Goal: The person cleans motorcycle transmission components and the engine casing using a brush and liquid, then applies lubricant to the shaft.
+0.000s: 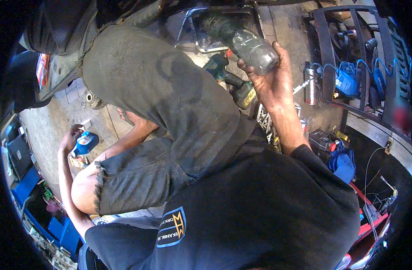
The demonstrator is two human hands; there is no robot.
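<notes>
Right hand [271,83] closed around clear crumpled plastic bottle [249,45], raised and tipped neck-up toward dark machine underside above the bent knee in torn grey shorts [138,175]; probably angled so to pour or drain. Left hand [71,137], well left of that knee, gripping blue plastic oil bottle [85,143] near its cap, kept low over the concrete floor [44,126]. Green cordless drill [230,81] lying just right of the knee, below the clear bottle, apparently parked within reach.
</notes>
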